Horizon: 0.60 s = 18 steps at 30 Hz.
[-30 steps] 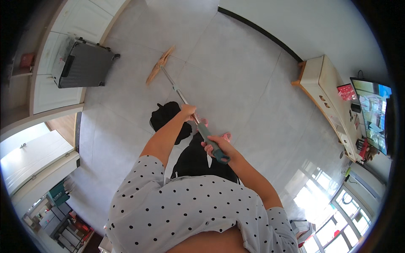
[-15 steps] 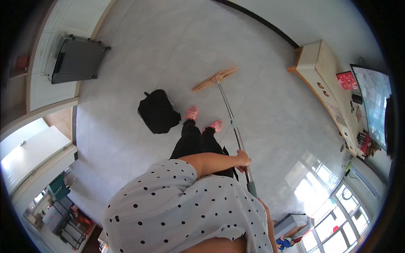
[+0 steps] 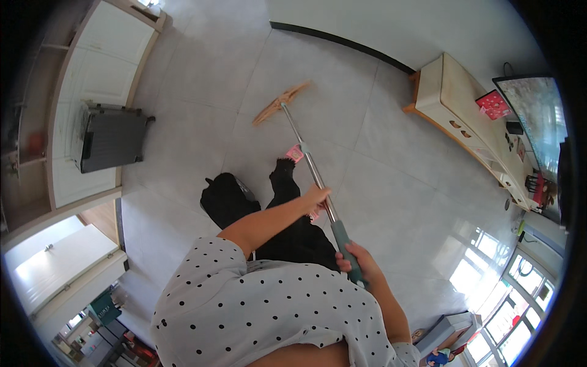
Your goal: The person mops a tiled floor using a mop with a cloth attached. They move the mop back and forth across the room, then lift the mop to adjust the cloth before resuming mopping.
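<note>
A mop with a metal pole (image 3: 313,169) slants away from me across the grey tiled floor. Its flat orange-brown head (image 3: 282,103) rests on the tiles ahead of my feet, slightly blurred. My left hand (image 3: 317,199) is wrapped round the metal part of the pole. Lower down, my right hand (image 3: 359,260) grips the grey-green handle sleeve near its end. One pink slipper (image 3: 295,153) shows beside the pole; the other is mostly hidden behind my left hand and the pole. A black bag (image 3: 226,199) lies on the floor to the left of my legs.
A dark grey suitcase (image 3: 115,139) stands against white cabinets (image 3: 116,37) on the left. On the right, a cream cabinet with wooden legs (image 3: 465,119) runs along the wall below a television (image 3: 535,116). A wall edge with dark skirting (image 3: 342,43) lies ahead. Glass doors (image 3: 516,306) are at lower right.
The mop head has moved left and slightly farther away. My left arm reaches farther forward, and my right hand has come into view on the handle. One foot has stepped ahead.
</note>
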### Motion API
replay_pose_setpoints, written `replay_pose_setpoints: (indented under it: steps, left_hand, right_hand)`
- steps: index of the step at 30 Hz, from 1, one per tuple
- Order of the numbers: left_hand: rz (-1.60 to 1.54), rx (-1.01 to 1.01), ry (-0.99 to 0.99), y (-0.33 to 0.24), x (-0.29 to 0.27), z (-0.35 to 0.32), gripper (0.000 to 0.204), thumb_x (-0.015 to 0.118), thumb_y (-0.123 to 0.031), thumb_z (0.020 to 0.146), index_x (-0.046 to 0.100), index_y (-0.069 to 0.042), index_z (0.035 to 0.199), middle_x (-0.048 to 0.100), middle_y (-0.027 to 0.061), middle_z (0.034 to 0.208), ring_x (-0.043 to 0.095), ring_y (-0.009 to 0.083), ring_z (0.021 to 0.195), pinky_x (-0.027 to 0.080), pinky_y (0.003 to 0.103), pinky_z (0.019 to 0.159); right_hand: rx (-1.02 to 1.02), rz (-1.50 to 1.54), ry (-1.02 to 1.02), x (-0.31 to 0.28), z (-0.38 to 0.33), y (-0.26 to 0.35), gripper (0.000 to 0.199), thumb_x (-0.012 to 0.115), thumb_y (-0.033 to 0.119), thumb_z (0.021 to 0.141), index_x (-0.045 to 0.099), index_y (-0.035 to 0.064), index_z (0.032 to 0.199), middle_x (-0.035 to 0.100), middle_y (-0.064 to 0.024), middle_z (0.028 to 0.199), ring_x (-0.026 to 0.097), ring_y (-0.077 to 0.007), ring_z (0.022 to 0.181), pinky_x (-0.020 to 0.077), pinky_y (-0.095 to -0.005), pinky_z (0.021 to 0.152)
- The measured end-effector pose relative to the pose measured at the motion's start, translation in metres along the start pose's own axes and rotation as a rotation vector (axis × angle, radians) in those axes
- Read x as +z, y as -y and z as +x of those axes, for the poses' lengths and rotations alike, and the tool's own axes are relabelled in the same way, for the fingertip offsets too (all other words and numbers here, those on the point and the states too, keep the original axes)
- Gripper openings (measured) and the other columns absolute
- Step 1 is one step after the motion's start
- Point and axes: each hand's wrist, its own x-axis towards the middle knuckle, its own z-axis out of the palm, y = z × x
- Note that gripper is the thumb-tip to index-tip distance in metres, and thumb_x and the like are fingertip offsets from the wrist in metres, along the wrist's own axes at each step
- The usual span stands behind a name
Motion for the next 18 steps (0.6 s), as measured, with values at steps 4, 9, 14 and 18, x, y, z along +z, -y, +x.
replay_pose_setpoints:
  steps: [4, 9, 14, 18]
  left_hand:
    - [-0.084, 0.151, -0.128, -0.098, -0.050, 0.034, 0.018, 0.054, -0.018, 0.076, 0.047, -0.002, 0.079, 0.049, 0.0086, 0.063, 0.053, 0.0215, 0.054, 0.047, 0.036, 0.050]
    - [-0.408, 0.136, -0.240, -0.202, -0.132, 0.110, 0.024, 0.052, -0.027, 0.081, 0.045, -0.003, 0.080, 0.050, 0.0086, 0.066, 0.055, 0.0220, 0.059, 0.050, 0.040, 0.061]
    - [-0.712, 0.168, -0.168, -0.314, -0.174, 0.149, 0.023, 0.047, -0.027, 0.084, 0.041, -0.005, 0.079, 0.047, 0.0088, 0.067, 0.051, 0.0214, 0.053, 0.049, 0.037, 0.054]
    - [-0.835, 0.271, -0.235, -0.366, -0.171, 0.181, 0.018, 0.043, -0.022, 0.084, 0.037, -0.006, 0.077, 0.040, 0.0073, 0.064, 0.043, 0.0174, 0.046, 0.046, 0.032, 0.047]
  right_hand:
    - [0.009, 0.032, 0.160, 0.048, 0.079, 0.074, 0.028, 0.046, 0.015, 0.086, 0.037, 0.0075, 0.111, 0.048, -0.0101, 0.080, 0.046, -0.0135, 0.058, 0.0416, -0.0225, 0.048]
    - [0.019, -0.020, -0.034, 0.156, 0.155, 0.167, 0.021, 0.048, 0.013, 0.085, 0.040, 0.0003, 0.099, 0.048, -0.0090, 0.077, 0.047, -0.0123, 0.057, 0.0449, -0.0222, 0.048]
    - [-0.010, -0.149, 0.073, 0.211, 0.236, 0.254, 0.019, 0.050, 0.011, 0.084, 0.039, -0.0001, 0.094, 0.047, -0.0077, 0.076, 0.044, -0.0082, 0.055, 0.0400, -0.0176, 0.042]
    - [-0.006, 0.023, 0.120, 0.221, 0.257, 0.301, 0.016, 0.051, 0.009, 0.083, 0.039, 0.0020, 0.090, 0.047, -0.0076, 0.076, 0.043, -0.0079, 0.053, 0.0386, -0.0178, 0.040]
